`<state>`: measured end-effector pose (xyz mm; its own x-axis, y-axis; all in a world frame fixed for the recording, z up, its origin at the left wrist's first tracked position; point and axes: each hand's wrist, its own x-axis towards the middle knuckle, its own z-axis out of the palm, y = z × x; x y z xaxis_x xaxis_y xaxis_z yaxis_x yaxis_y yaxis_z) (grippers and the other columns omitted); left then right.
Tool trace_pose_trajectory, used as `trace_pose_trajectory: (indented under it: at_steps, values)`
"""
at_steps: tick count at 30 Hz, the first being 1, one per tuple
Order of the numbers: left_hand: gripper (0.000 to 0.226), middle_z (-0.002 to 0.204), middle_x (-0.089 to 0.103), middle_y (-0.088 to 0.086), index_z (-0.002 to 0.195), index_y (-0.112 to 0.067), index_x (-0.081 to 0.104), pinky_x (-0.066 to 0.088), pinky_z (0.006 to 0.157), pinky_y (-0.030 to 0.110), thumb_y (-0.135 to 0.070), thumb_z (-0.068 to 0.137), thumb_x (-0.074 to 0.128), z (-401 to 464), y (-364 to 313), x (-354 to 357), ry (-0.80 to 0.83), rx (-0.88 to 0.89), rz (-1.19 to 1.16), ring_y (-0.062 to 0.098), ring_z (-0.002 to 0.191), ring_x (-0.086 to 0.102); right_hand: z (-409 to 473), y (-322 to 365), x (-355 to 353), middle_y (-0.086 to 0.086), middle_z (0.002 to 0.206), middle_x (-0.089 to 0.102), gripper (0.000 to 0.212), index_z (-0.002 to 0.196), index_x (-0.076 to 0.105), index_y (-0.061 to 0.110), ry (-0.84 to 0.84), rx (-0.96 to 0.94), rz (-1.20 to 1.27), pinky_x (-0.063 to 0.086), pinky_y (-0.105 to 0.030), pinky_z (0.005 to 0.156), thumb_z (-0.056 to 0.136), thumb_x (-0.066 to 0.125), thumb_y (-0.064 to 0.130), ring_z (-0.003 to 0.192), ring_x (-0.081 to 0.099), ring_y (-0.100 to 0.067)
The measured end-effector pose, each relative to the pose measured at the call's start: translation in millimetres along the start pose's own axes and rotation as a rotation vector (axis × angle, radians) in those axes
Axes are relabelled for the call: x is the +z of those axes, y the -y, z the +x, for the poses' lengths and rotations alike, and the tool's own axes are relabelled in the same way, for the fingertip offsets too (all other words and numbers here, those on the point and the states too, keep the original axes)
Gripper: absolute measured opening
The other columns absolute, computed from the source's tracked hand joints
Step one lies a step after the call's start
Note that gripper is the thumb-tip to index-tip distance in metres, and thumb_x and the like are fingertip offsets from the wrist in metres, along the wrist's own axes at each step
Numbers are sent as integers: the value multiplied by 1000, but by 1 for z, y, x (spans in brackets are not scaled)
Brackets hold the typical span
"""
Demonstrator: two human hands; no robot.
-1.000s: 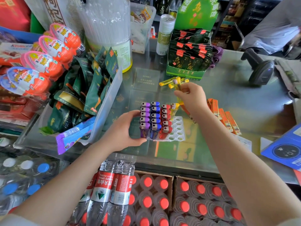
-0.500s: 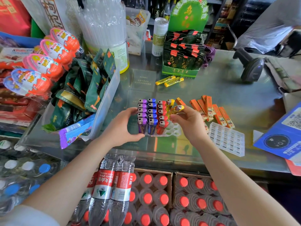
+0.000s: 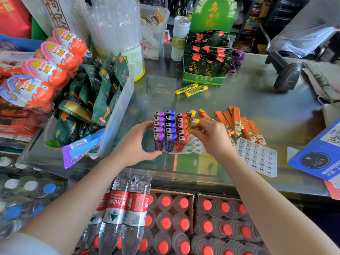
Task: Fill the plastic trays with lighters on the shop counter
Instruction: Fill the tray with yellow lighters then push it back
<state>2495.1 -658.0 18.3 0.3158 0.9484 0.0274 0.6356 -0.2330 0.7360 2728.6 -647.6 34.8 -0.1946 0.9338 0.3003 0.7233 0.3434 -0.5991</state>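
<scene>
A white plastic tray [image 3: 195, 146] lies on the glass counter [image 3: 257, 100] with upright rows of purple lighters [image 3: 159, 126], blue lighters [image 3: 170, 126] and red lighters [image 3: 181, 129], plus one yellow lighter [image 3: 190, 113] at the back. My left hand [image 3: 139, 144] grips the tray's left side beside the purple row. My right hand [image 3: 211, 135] pinches a second yellow lighter [image 3: 193, 123] upright over the fourth column, just in front of the first yellow one. Two more yellow lighters [image 3: 191, 89] lie flat further back.
Orange slim lighters [image 3: 239, 124] lie to the right, with another white tray [image 3: 257, 155] in front of them. A clear bin of green packets [image 3: 103, 100] stands left, a green display box [image 3: 206, 67] behind, a barcode scanner [image 3: 285, 74] at the far right.
My right hand picked a yellow lighter from the loose ones at the back and brought it toward me to the tray's fourth column. My left hand stayed on the tray.
</scene>
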Motion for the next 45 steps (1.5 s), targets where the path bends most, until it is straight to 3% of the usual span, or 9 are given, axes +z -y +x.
trace_pose_trajectory:
  at_steps: [4, 8, 15, 18, 22, 28, 36, 42, 45]
  values:
    - [74, 117, 48, -18, 126, -24, 43, 34, 90, 21, -32, 63, 80, 1, 0, 0, -7, 2, 16, 3, 111, 45, 5, 0, 1, -8, 73, 59, 22, 76, 59, 0, 43, -8, -178, 37, -28, 56, 77, 71, 19, 62, 48, -21]
    - [75, 119, 49, -17, 126, -26, 42, 38, 94, 26, -35, 62, 79, 1, 2, 1, 0, -6, 8, 4, 113, 47, 24, -6, -24, 9, 85, 52, 35, 93, 62, 9, 154, -19, -128, 37, -18, 63, 71, 75, 32, 77, 47, -11]
    - [76, 121, 51, -16, 127, -27, 41, 40, 96, 28, -40, 61, 78, 5, 8, 2, -7, -32, -12, 3, 114, 47, 68, -24, -25, -1, 112, 59, 47, 114, 60, 12, 190, 216, 99, 37, -6, 78, 75, 37, 0, 107, 52, -17]
    - [76, 115, 46, -27, 125, -32, 40, 38, 94, 21, -46, 59, 74, 6, 6, 1, -12, -30, -18, -1, 112, 46, 94, -35, -5, -11, 127, 55, 42, 119, 55, 10, 130, 204, -113, 38, -28, 95, 87, 33, -5, 119, 46, -27]
    - [74, 114, 44, -32, 123, -36, 38, 31, 89, 5, -52, 56, 67, 6, 5, 0, -6, -30, -38, -6, 110, 44, 113, -47, 14, -11, 135, 44, 52, 127, 47, 11, 265, 151, -389, 43, -46, 93, 82, 38, -13, 120, 40, -35]
    - [74, 113, 43, -34, 121, -38, 37, 28, 87, 0, -51, 55, 67, 6, 5, 0, -7, -45, -36, -7, 110, 43, 120, -51, 19, -11, 123, 48, 31, 117, 52, 11, 261, 74, -503, 39, -42, 90, 91, 39, 0, 107, 46, -36]
    - [80, 115, 44, -31, 126, -37, 38, 34, 92, 19, -53, 54, 68, 6, 6, 0, 3, -62, -32, -3, 114, 43, 97, -48, 13, -11, 108, 54, 8, 92, 56, 9, 206, 76, -272, 37, -32, 72, 85, 59, 11, 92, 53, -34]
    - [78, 115, 42, -34, 125, -40, 35, 30, 89, 8, -53, 55, 68, 6, 5, -1, 6, -42, -40, -6, 113, 42, 105, -39, 15, -19, 124, 49, 54, 130, 36, 9, 221, 293, -238, 43, -36, 84, 82, 43, -13, 109, 49, -35]
    - [76, 115, 43, -34, 123, -41, 36, 30, 88, 7, -51, 55, 68, 6, 3, -1, -1, -32, -53, -7, 112, 42, 98, -30, 7, -17, 119, 52, 45, 127, 44, 5, 161, 288, -194, 40, -34, 87, 85, 39, -9, 108, 48, -32]
